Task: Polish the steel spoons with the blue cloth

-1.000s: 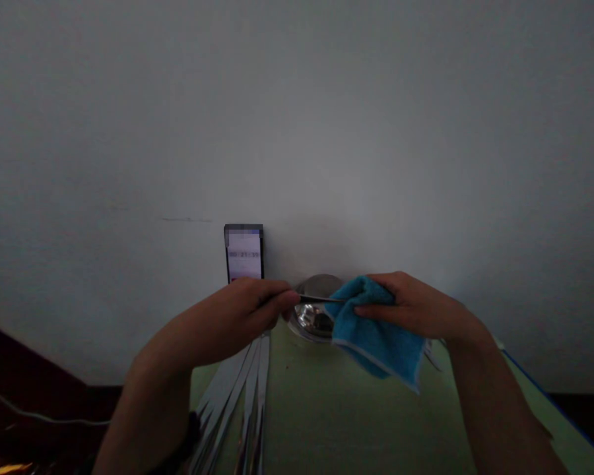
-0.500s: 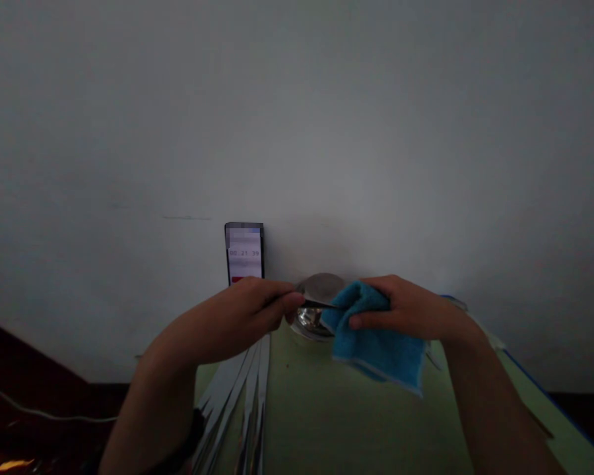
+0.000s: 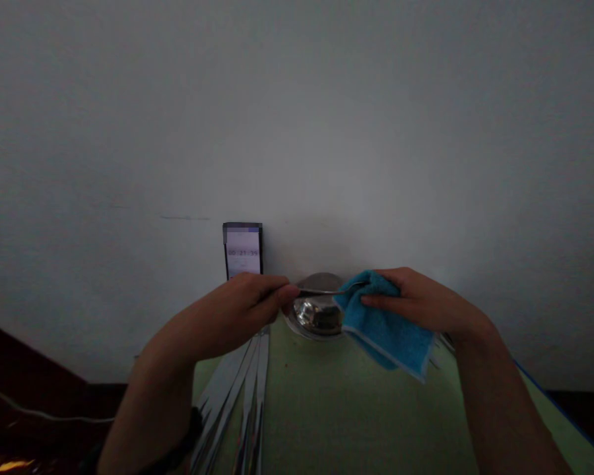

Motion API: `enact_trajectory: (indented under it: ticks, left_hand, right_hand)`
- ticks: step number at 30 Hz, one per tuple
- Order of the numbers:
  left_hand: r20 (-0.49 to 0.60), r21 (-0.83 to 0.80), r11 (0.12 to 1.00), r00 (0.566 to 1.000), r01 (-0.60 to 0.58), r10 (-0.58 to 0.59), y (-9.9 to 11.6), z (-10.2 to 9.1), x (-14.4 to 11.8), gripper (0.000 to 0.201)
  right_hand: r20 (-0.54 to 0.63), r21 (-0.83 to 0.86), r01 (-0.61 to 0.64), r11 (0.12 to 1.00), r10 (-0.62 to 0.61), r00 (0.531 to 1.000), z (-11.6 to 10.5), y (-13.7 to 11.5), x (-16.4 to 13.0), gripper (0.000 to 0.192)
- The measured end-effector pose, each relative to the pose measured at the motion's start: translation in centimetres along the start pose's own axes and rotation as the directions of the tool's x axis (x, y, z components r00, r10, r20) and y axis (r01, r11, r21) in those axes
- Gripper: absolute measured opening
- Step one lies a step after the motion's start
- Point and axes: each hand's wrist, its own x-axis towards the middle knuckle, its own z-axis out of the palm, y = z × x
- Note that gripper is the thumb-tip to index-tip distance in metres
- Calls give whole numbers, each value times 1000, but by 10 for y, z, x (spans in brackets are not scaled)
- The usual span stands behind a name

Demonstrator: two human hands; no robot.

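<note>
Spanning both hands, the utensil (image 3: 319, 291) is pinched by the left hand (image 3: 250, 305) and cloth-wrapped (image 3: 383, 323) by the right hand (image 3: 420, 305).

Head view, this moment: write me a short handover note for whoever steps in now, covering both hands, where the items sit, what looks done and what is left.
Left hand: pinches the handle of a thin metal utensil, held level over the round shiny steel bowl.
Right hand: grips the blue terry cloth, wrapped round the utensil's far end.
Flat metal utensils lie fanned on the pale green table, below the left hand; more lie behind the right wrist.
A phone leans on the wall.
Done: cannot tell how many are wiped.
Left: finishing this one, apparently.
</note>
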Motion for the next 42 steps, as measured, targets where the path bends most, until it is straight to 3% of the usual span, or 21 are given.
enact_trajectory:
  ticks: [5, 16, 26, 36, 42]
  left_hand:
    - [14, -25, 999, 1000, 27, -27, 0, 3, 1, 38]
    - [82, -47, 999, 997, 9, -5, 6, 9, 5, 36]
    - [10, 27, 999, 999, -40, 39, -4, 4, 5, 38]
    - [-104, -43, 995, 991, -90, 85, 10, 11, 9, 42]
    - [-27, -122, 990, 997, -71, 68, 8, 12, 11, 42]
  right_hand:
    - [-32, -48, 1, 999, -3, 999, 2, -4, 2, 28]
    - [12, 1, 22, 1000, -22, 1000, 5, -10, 5, 29]
    - [81, 64, 21, 998, -26, 996, 1, -4, 2, 28]
    - [-22, -70, 34, 997, -35, 999, 0, -4, 0, 27]
    - [-97, -86, 48, 995, -56, 994, 1, -7, 2, 30]
